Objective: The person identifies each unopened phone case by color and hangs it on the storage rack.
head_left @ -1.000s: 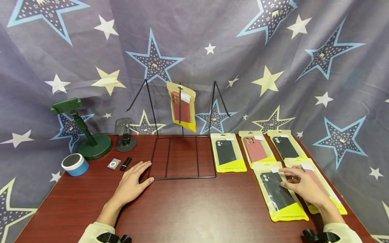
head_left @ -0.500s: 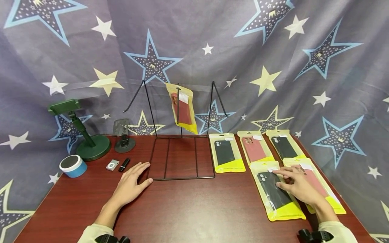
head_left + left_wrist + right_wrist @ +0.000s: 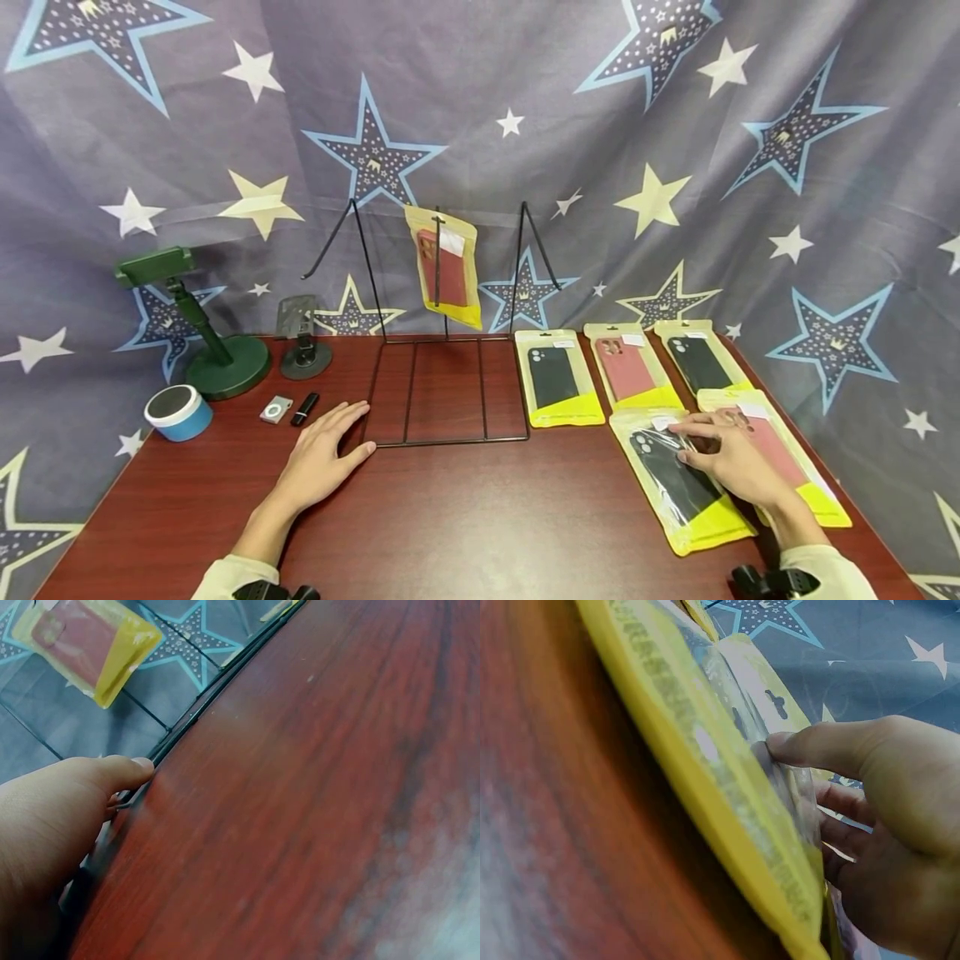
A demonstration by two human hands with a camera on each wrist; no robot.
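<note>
My right hand [image 3: 738,467] pinches a bagged black phone case [image 3: 670,479] at the right front of the table, thumb and fingers at its right side. In the right wrist view, the thumb lies on the clear film of that bag [image 3: 727,787], with the other fingers by its far edge. My left hand [image 3: 322,458] rests flat beside the black wire display rack [image 3: 450,442], its thumb touching the front left corner of the base. One bagged red phone case [image 3: 452,271] hangs from the rack's middle hook, slightly tilted.
Several other bagged phone cases [image 3: 555,375] lie at the right, one pink case [image 3: 772,450] just beyond my right hand. On the left stand a green phone holder [image 3: 228,367], a small dark stand [image 3: 306,358] and a blue speaker [image 3: 178,414], near an MP3 player [image 3: 276,409] and USB stick [image 3: 304,409].
My right hand has shifted slightly left, and the bagged black case has moved left and turned a little with it. The hanging bag sways slightly. My left hand stays at the rack.
</note>
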